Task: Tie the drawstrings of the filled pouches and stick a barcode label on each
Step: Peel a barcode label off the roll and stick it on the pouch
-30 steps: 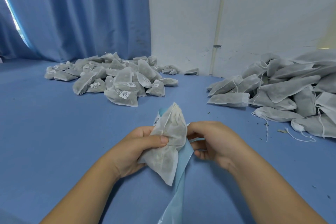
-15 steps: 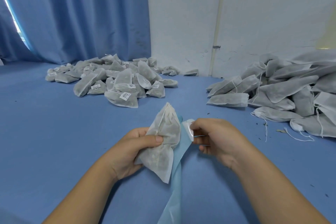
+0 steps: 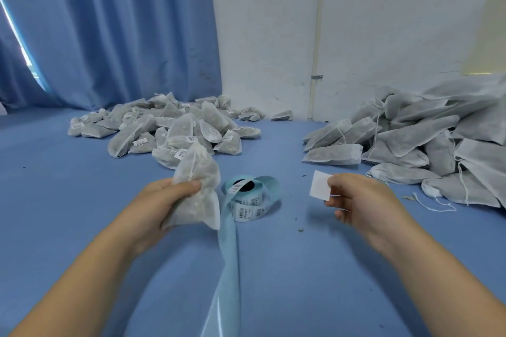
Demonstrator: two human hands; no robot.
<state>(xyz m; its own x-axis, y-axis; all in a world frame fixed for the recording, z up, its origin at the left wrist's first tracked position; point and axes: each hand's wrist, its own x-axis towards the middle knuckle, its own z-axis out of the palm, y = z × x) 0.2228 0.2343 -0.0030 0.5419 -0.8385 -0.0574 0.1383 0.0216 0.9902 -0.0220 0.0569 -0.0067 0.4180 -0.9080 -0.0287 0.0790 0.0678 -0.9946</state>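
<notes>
Pouch (image 3: 197,171) in left hand (image 3: 161,201) grip, label (image 3: 319,185) in right hand (image 3: 361,200) pinch

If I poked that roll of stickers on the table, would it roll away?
Probably not. The label roll lies flat on the blue table with its core hole facing up, so it would likely slide instead. Its loose backing strip trails off towards the camera, so it may drag or unwind. It looks light.

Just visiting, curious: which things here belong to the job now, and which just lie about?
In use: pouch in left hand; peeled label in right hand; label roll.
Lying about: labelled pile; unlabelled pile; curtain.
</notes>
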